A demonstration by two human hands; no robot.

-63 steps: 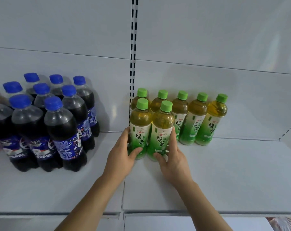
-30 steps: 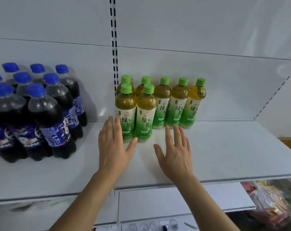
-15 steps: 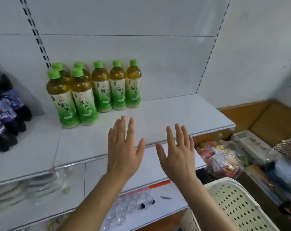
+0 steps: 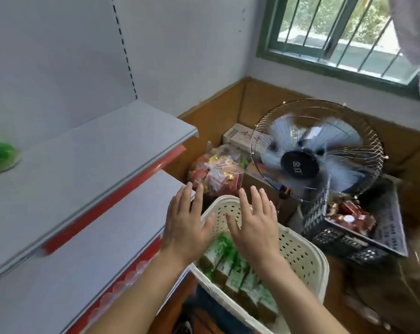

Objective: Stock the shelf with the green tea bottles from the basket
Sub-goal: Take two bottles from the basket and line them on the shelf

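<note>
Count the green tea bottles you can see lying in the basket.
About 5 green tea bottles, lying side by side in a row along the white basket, from under the left hand and right hand toward its near end. Blur and the hands may hide more.

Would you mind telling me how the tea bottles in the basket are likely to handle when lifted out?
The bottles look full, so probably heavy for their size. Lying packed side by side in the basket, they may roll once a neighbour leaves. Their glossy labels could be slippery.
</note>
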